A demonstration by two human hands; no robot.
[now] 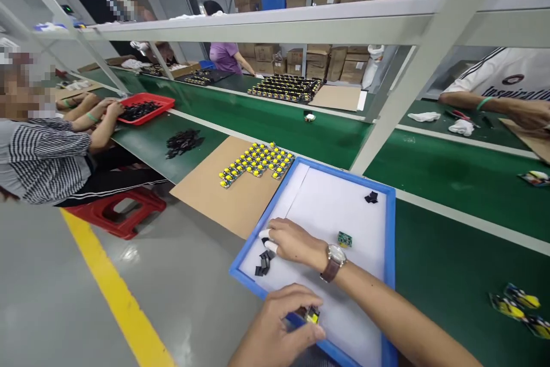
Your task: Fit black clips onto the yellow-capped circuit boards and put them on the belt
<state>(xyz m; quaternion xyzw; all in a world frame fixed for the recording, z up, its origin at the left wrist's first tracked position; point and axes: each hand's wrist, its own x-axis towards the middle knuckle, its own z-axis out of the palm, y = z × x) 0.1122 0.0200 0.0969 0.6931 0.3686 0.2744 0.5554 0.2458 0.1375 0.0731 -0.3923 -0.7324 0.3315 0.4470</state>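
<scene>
My left hand (275, 330) is at the bottom, closed on a small yellow-and-black part (312, 315) over the near rim of a blue tray (390, 224) with a white floor. My right hand (292, 243), with a brown-strapped watch on its wrist and white cots on the fingertips, reaches across to the tray's left corner. Its fingers are curled together right above a small heap of black parts (262, 263); whether they grip one is hidden. A small green circuit board (344, 239) lies beside the wrist, and one black part (372, 197) lies at the tray's far side.
Brown cardboard (223, 201) left of the tray carries rows of yellow-capped parts (258, 161). A green conveyor (451, 184) runs behind, crossed by a white frame post (387, 121). A seated person (47, 155) works at a red tray (146, 108); other people sit opposite. Loose yellow parts (518, 304) lie at right.
</scene>
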